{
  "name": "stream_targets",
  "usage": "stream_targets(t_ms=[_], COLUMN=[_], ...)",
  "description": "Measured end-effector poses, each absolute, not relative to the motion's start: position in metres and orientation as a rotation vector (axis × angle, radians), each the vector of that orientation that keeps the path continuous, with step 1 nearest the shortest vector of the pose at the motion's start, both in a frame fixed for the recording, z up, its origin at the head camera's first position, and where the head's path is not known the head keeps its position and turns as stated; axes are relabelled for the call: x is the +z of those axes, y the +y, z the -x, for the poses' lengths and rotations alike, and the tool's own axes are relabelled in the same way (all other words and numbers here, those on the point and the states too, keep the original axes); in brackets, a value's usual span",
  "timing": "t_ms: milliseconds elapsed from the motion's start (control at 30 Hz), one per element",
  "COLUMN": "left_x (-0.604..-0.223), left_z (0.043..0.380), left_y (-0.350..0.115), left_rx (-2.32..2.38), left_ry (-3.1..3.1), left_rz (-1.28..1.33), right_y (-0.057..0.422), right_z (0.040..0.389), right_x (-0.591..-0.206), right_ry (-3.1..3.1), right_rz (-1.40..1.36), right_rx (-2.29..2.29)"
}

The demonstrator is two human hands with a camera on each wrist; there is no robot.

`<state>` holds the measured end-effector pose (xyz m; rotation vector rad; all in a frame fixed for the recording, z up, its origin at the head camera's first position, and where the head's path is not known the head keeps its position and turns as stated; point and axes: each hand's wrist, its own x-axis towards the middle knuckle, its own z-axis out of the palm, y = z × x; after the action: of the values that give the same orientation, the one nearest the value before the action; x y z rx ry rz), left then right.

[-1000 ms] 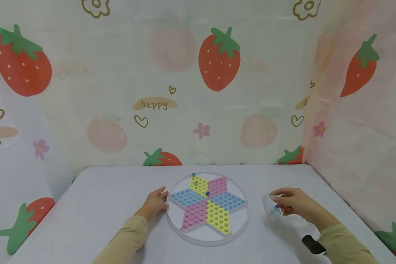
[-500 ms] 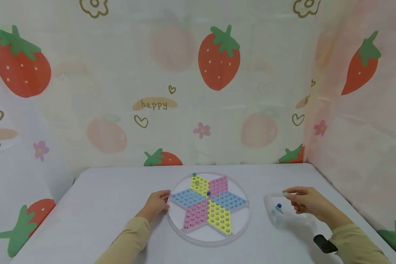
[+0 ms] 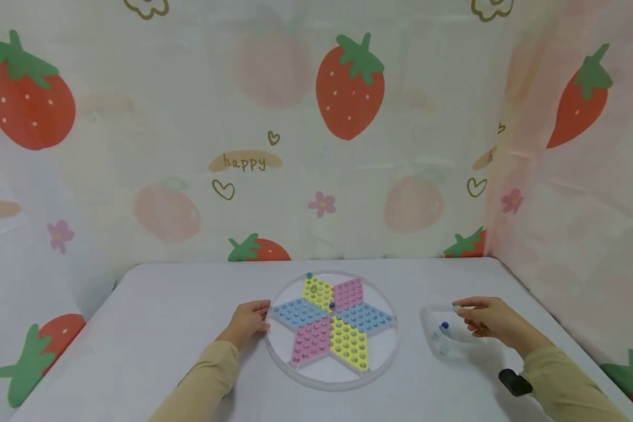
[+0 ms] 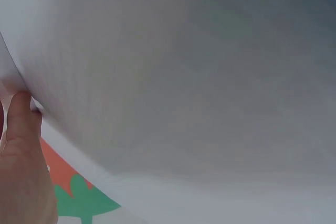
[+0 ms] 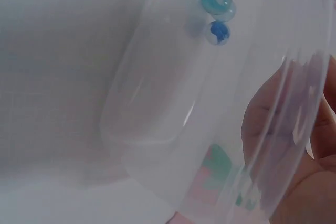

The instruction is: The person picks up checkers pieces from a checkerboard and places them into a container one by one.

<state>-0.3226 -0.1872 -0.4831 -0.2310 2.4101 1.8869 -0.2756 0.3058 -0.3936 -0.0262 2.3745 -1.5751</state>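
Note:
A round clear-rimmed Chinese checkers board (image 3: 312,343) lies on the table, its star in yellow, pink and blue. Against the board's left edge rests my left hand (image 3: 247,321), fingers and thumb extended along the rim; the left wrist view shows only part of this hand (image 4: 26,156). My right hand (image 3: 490,319) is at the far side of a clear plastic box (image 3: 427,322), thumb and forefinger pinching a small pale glassy thing that looks like a marble (image 3: 456,308). Through the box wall in the right wrist view, that hand (image 5: 294,156) shows partly, its fingertips unclear.
Several blue and clear marbles (image 5: 216,1) lie together in the box, toward its left side in the head view. On the board sit a teal marble (image 3: 309,275) at the upper tip and a dark blue marble (image 3: 332,305) near the centre. Strawberry-print curtains (image 3: 350,88) bound the table.
My right hand has moved to the right and slightly up over the box, uncovering the marbles inside. My left hand has stayed at the board's edge. The view has tilted slightly.

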Motion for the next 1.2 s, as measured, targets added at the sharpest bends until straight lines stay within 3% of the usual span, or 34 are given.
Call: stream_targets(t_ms=[167, 333, 1200], left_x=[-0.451, -0.443, -0.443], left_z=[0.297, 0.292, 0.291], left_y=[-0.175, -0.171, -0.171], left_rx=[1.870, 1.870, 1.830], left_ry=[2.409, 2.402, 2.452], left_rz=[0.276, 0.330, 0.374], right_y=[0.304, 0.302, 0.298], right_z=[0.282, 0.287, 0.300], right_x=[-0.400, -0.405, -0.417], right_ry=[2.362, 2.341, 2.370], right_rz=[-0.033, -0.118, -0.266], right_rx=[-1.572, -1.583, -1.507])
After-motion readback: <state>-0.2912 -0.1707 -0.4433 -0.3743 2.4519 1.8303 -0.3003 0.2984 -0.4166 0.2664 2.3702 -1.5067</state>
